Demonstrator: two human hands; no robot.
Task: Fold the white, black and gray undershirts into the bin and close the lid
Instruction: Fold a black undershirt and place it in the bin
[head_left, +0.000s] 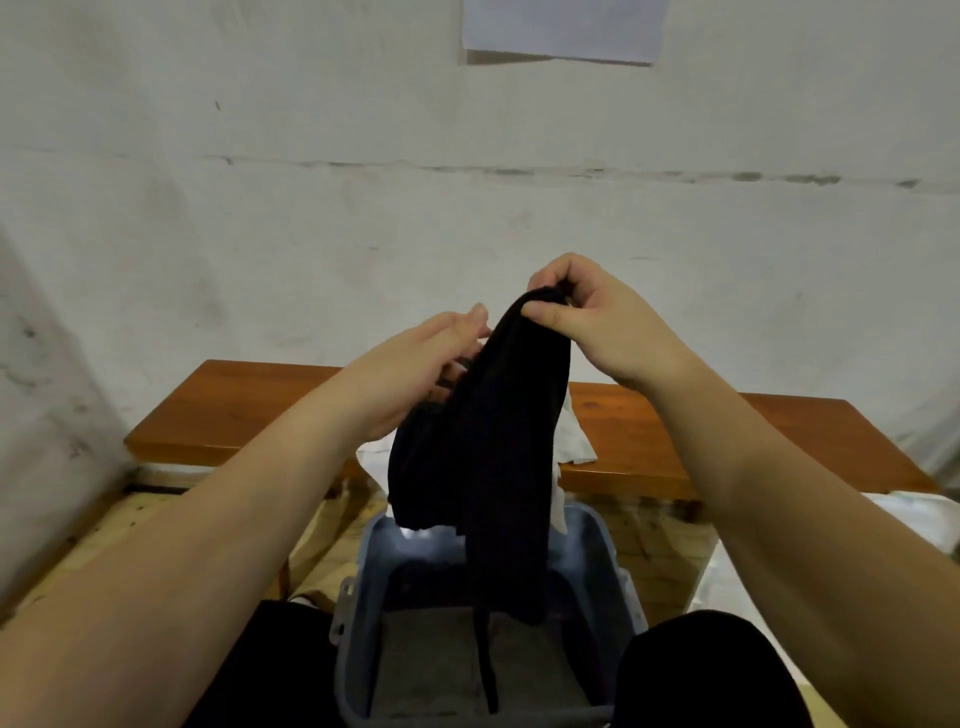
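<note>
A black undershirt (483, 441) hangs in the air above the open blue-grey bin (613, 566), one strap dangling down into it. My right hand (592, 322) pinches the top of the shirt between thumb and curled fingers. My left hand (415, 374) is at the shirt's left edge, its fingers partly hidden behind the cloth and holding a fold of it. A grey garment (431, 660) lies flat on the bin's floor. A white undershirt (571, 441) lies on the wooden bench, mostly hidden behind the black one.
The wooden bench (675, 431) stands against a white wall just beyond the bin. My knees in black trousers (701, 670) flank the bin. White cloth (919, 514) lies at the right edge. The floor is pale wood planks (130, 525).
</note>
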